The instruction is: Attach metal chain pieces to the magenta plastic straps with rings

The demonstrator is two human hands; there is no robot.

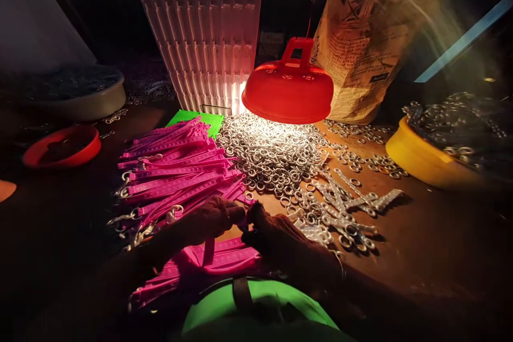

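Observation:
In the middle of the view my two hands meet over the bench, both in shadow. My left hand is closed, with a pink strap hanging beneath its fingers. Close against it, my right hand pinches at the strap's other part between the fingertips; the exact grip is too dark to see. Behind my left hand lies a pile of pink straps, some with silver rings at their left ends. More pink straps lie below the hands. Beyond my right hand is a heap of silver rings.
A red lamp hangs low over the rings. Silver ribbed strips with rings lie right. Around stand a yellow tub, a red bowl, a pale basin, a green perforated sheet and a paper sack.

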